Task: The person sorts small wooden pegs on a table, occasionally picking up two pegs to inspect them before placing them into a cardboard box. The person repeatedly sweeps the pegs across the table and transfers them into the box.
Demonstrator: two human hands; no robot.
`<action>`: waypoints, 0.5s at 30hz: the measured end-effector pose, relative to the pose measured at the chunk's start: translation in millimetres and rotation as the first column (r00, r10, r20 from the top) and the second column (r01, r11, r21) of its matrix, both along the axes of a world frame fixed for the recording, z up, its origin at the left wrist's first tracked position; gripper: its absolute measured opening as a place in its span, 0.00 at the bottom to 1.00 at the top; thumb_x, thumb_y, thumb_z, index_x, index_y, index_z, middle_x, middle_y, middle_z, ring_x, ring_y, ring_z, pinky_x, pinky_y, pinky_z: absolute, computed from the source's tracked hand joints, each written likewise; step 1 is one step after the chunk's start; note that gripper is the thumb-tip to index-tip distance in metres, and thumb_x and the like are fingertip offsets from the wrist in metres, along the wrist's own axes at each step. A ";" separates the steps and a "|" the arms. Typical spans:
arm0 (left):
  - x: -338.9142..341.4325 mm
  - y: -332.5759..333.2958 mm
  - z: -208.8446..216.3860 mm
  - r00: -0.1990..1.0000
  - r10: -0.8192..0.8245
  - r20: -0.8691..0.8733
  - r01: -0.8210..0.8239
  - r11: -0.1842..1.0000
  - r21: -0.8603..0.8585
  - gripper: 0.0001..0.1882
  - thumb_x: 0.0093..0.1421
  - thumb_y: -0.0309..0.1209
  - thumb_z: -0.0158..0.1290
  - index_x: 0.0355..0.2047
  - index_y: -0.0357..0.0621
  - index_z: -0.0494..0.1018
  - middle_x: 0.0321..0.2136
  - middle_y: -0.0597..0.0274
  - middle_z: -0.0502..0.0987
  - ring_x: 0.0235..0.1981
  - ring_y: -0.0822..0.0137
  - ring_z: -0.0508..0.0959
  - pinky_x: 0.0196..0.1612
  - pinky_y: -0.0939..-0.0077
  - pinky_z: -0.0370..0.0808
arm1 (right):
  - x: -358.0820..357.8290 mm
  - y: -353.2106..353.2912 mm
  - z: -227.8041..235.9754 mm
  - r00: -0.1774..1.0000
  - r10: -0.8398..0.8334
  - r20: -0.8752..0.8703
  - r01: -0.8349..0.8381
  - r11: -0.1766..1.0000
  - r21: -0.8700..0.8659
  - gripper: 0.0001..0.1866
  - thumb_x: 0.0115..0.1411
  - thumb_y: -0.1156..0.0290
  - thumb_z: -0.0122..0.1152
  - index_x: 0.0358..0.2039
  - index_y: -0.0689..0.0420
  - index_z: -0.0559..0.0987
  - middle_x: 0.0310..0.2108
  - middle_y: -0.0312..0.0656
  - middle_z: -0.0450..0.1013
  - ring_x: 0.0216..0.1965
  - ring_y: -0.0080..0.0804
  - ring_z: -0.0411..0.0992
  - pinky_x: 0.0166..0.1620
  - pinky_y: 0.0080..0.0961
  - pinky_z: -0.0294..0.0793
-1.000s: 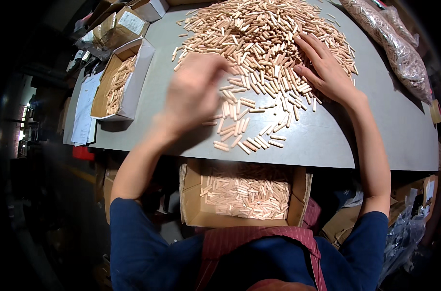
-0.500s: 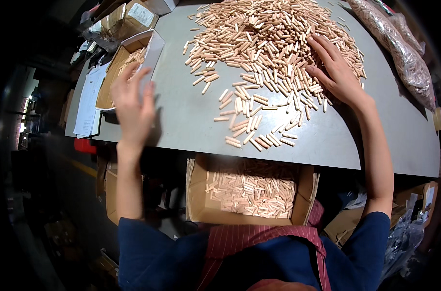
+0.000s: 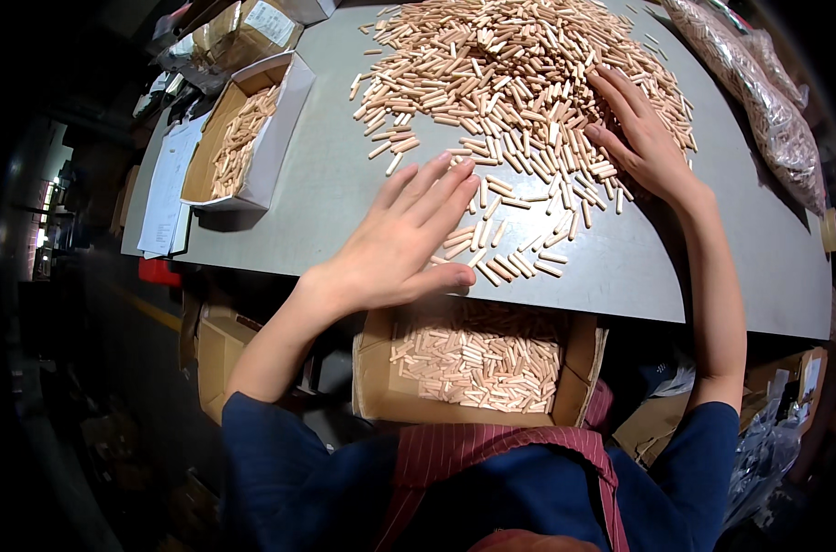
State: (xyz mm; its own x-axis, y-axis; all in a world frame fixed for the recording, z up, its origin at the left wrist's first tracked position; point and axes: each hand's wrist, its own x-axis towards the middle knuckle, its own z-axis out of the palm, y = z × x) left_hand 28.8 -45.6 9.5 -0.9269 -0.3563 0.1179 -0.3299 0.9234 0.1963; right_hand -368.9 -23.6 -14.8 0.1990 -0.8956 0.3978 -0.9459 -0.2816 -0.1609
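A large heap of short wooden dowels (image 3: 519, 83) covers the far middle of the grey table (image 3: 317, 202), thinning out toward the near edge. My right hand (image 3: 641, 138) rests against the heap's right side with its fingers apart, holding nothing that shows. Over the loose dowels near the front edge is my left hand (image 3: 404, 230), palm down, fingers stretched out and thumb spread. Its fingers hide some of those dowels. Below the table edge, in front of me, an open cardboard box (image 3: 390, 405) holds many more dowels.
A white-sided carton (image 3: 285, 120) with dowels inside stands at the left, beside paper sheets (image 3: 168, 189). A taped parcel (image 3: 243, 37) lies behind it. At the right edge is a clear plastic bag (image 3: 758, 101) full of dowels. Another cardboard box (image 3: 223, 354) sits below, left.
My left hand has moved right and nearer, from over the white-sided carton to the loose dowels at the front edge. My right hand has hardly moved.
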 end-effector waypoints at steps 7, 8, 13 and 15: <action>-3.2 2.3 -0.9 0.904 0.074 -0.422 -0.047 0.996 0.075 0.13 0.59 0.29 0.66 0.44 0.41 0.80 0.49 0.53 0.79 0.52 0.48 0.77 0.55 0.56 0.74 | -1.3 -0.1 -2.6 0.999 -0.015 -0.036 0.015 1.000 -0.016 0.38 0.75 0.48 0.56 0.76 0.56 0.63 0.76 0.55 0.58 0.78 0.55 0.52 0.78 0.46 0.54; -5.5 4.7 2.1 0.900 0.080 -0.428 -0.056 0.996 0.067 0.10 0.57 0.26 0.66 0.39 0.41 0.80 0.45 0.55 0.79 0.48 0.49 0.77 0.52 0.58 0.75 | -1.3 0.1 -1.8 0.999 -0.017 -0.032 0.016 1.000 -0.012 0.38 0.75 0.48 0.56 0.76 0.56 0.63 0.76 0.55 0.58 0.79 0.55 0.52 0.78 0.46 0.54; -6.5 13.3 4.0 0.904 0.098 -0.416 -0.097 0.995 0.024 0.06 0.56 0.22 0.65 0.34 0.41 0.80 0.41 0.58 0.79 0.44 0.51 0.77 0.48 0.59 0.75 | -2.8 -0.9 -3.3 0.999 -0.009 -0.031 0.009 1.000 -0.004 0.38 0.75 0.48 0.56 0.76 0.56 0.63 0.76 0.55 0.58 0.79 0.55 0.52 0.78 0.46 0.54; -7.5 17.3 6.6 0.910 0.130 -0.394 -0.123 0.992 0.043 0.07 0.57 0.20 0.66 0.36 0.42 0.81 0.41 0.59 0.79 0.45 0.53 0.77 0.49 0.61 0.75 | -3.2 -0.2 -3.2 0.999 -0.011 -0.035 0.011 1.000 -0.009 0.38 0.75 0.48 0.56 0.76 0.56 0.62 0.76 0.55 0.57 0.78 0.55 0.52 0.78 0.47 0.54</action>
